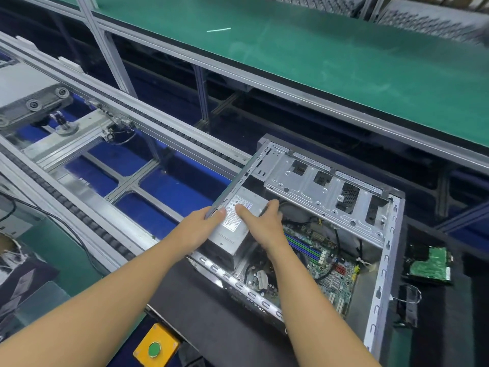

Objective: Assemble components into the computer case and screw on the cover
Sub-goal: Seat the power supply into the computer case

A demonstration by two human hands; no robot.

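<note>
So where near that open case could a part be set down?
Bare: the black mat between the case and the yellow button box, and most of the green shelf behind. Crowded: inside the case, where the left hand and right hand hold the power supply, and right of it, by the green board.

A single head-worn wide-angle view looks forward and down, close over the open computer case (385,263), the conveyor (164,128) at its left; the far top-right corner blurs, possibly perforated panels (423,19).
</note>
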